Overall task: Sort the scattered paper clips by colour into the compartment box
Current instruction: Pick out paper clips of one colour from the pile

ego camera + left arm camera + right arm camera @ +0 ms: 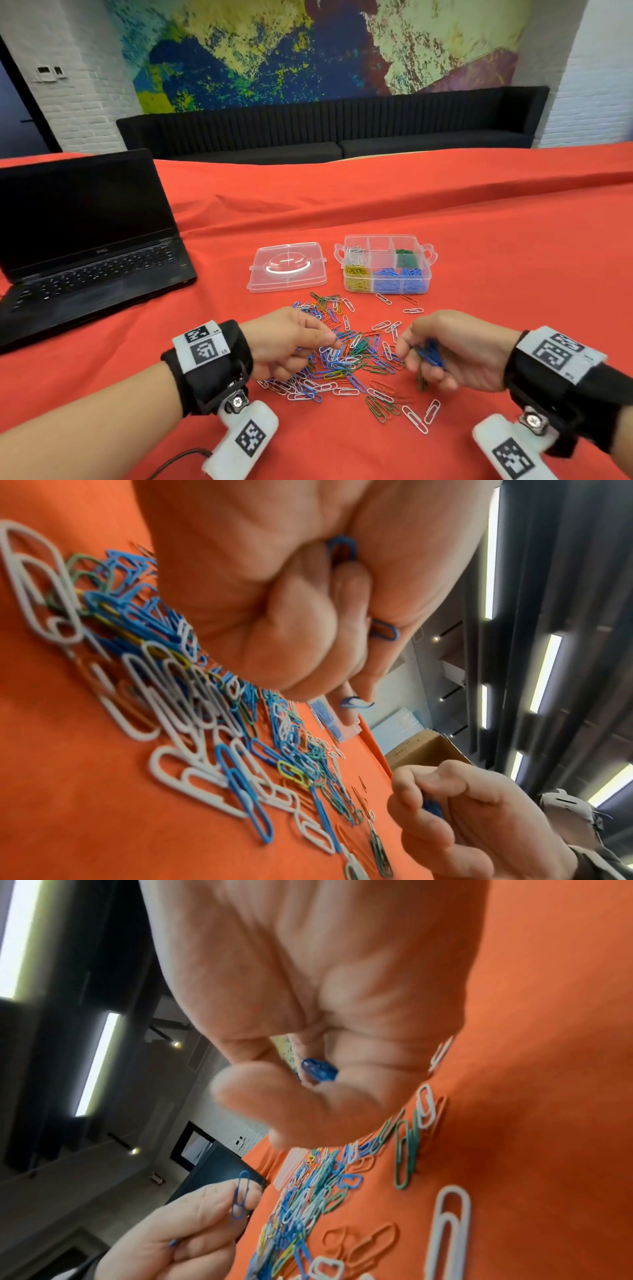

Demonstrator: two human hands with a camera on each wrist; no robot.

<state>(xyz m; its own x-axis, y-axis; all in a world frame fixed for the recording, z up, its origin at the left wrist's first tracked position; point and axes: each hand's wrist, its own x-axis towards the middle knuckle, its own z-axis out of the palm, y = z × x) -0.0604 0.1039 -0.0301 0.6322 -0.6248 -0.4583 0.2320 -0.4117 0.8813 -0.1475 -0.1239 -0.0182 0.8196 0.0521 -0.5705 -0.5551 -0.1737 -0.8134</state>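
The clear plastic compartment box (386, 263) is sitting open at about one o'clock on the red-covered bench (479, 240), already holding yellow, blue, green and white clips in separate cells; at least two cells are looking empty. Its detached clear lid (287, 267) is lying just beside it at eleven o'clock. A large mixed heap of scattered coloured paper clips (349, 356) is still waiting at centre, so the sorting seems well under halfway. The left hand (287, 342) is pinching blue clips between curled fingers; the right hand (455, 349) is gripping a bunch of blue paper clips (430, 354), apparently collecting that colour.
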